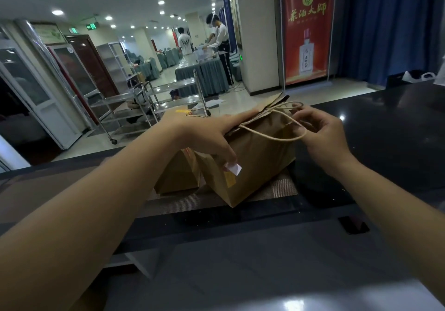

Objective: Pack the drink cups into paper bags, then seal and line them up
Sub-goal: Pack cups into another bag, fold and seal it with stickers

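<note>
The brown paper bag (260, 156) is standing on its base on a woven mat (281, 188) at the middle of the dark worktop (385, 142). Its top is lying folded over. Its long axis is running from the near left to the far right, with a narrow end pointing toward the camera. The left hand (207, 132) is resting on the folded top from the left, its grip spread. The fingers (240, 115) are lying straight along the fold and the thumb (224, 151) is reaching down the near face to a small white tab (234, 168). The right hand (322, 135) is sitting at the bag's far right end. Its grip is pinching the twine handle (272, 139), which is looping across the bag's upper side. A second paper bag (177, 178) is standing just beside the first, on its left and touching it. Beyond the worktop, steel trolleys (168, 94) are standing on the floor.
</note>
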